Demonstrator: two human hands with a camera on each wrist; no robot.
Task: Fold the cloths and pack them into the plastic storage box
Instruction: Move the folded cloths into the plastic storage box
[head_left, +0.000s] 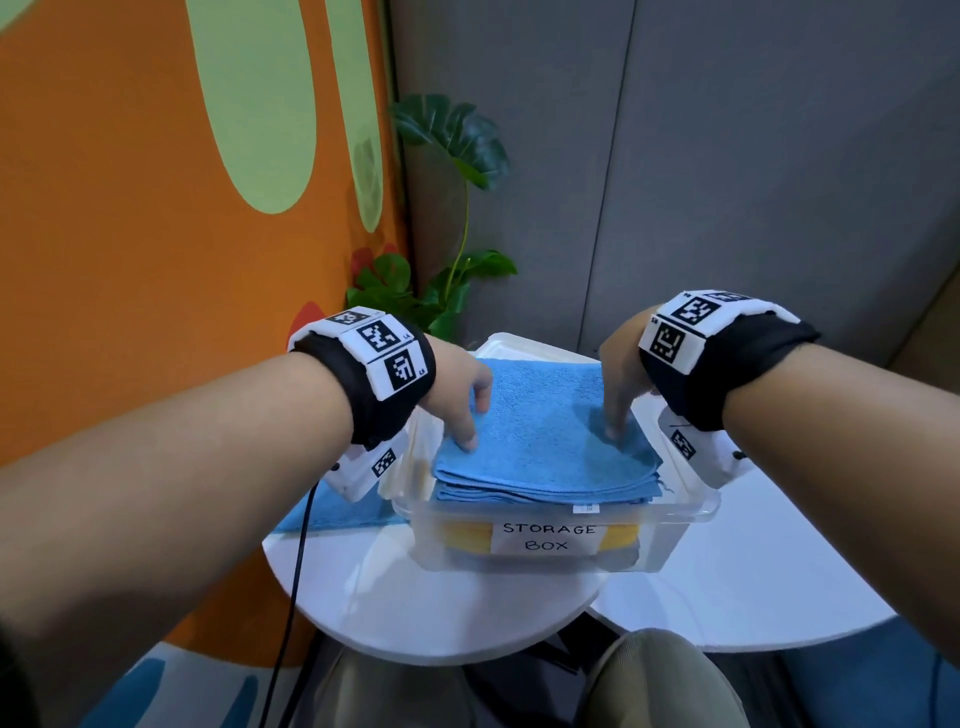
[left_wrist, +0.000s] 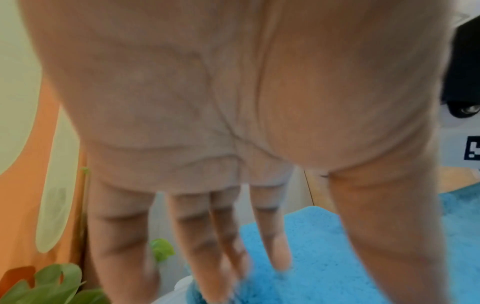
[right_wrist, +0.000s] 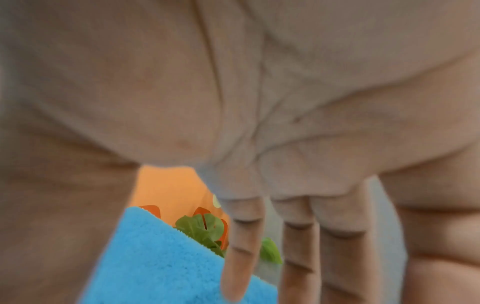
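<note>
A clear plastic storage box (head_left: 670, 525) labelled "STORAGE BOX" stands on the white round table. A folded blue cloth (head_left: 545, 431) lies on top of the stack inside it, and yellow cloth (head_left: 467, 535) shows through the front wall below. My left hand (head_left: 467, 410) presses the cloth's left edge with straight fingers (left_wrist: 275, 242). My right hand (head_left: 618, 400) presses the right side of the blue cloth (right_wrist: 155, 263) the same way, its fingers (right_wrist: 241, 257) pointing down. Neither hand grips anything.
Another blue cloth (head_left: 337, 512) lies flat on the table left of the box, partly under my left wrist. A potted plant (head_left: 452, 270) stands behind the box by the orange wall. A second white table (head_left: 769, 566) adjoins on the right. A black cable (head_left: 296, 582) hangs from my left wrist.
</note>
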